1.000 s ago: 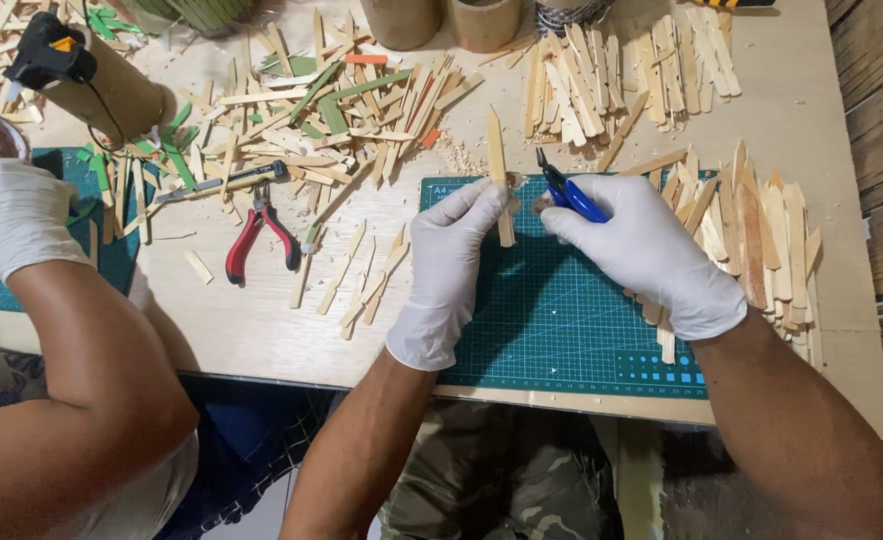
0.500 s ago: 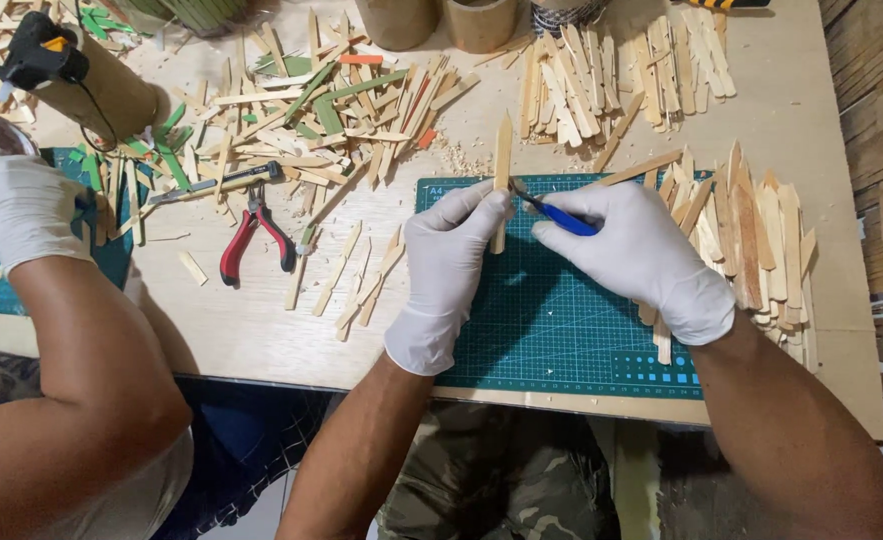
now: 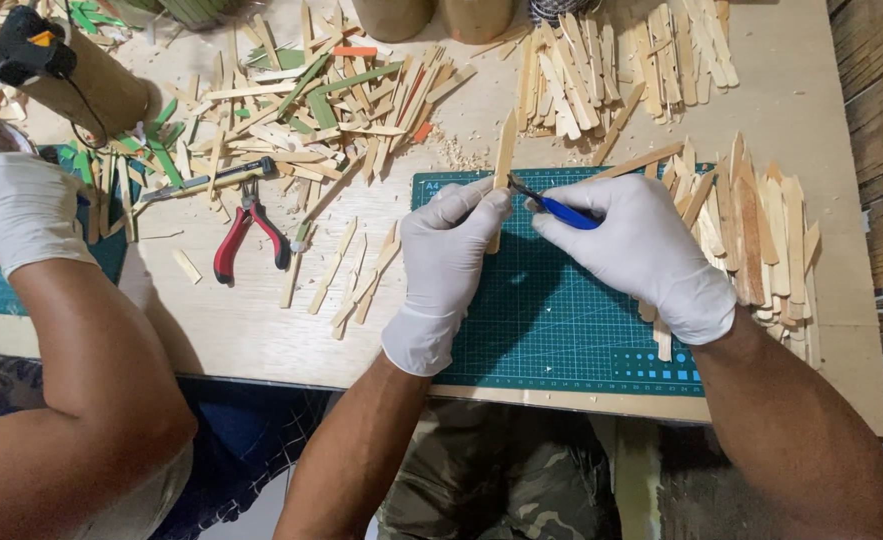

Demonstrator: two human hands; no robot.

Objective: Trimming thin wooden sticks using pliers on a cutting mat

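Observation:
My left hand [image 3: 451,250], in a white glove, pinches a long flat wooden stick [image 3: 502,160] that lies with its lower end over the green cutting mat [image 3: 551,330]. My right hand [image 3: 641,250], also gloved, grips a small blue-handled cutter [image 3: 561,208] whose metal tip touches the stick's right edge just above my left fingers. Both hands rest over the upper part of the mat, close together.
Piles of wooden sticks cover the table: several at the right [image 3: 751,230], at the top [image 3: 601,60] and in the middle [image 3: 331,90]. Red-handled pliers [image 3: 246,235] lie left of the mat. Another person's gloved hand [image 3: 21,205] works at the far left near a glue gun [image 3: 26,50].
My right hand has swung the blue cutter leftwards until its tip meets the stick. My left hand has kept its hold on the stick.

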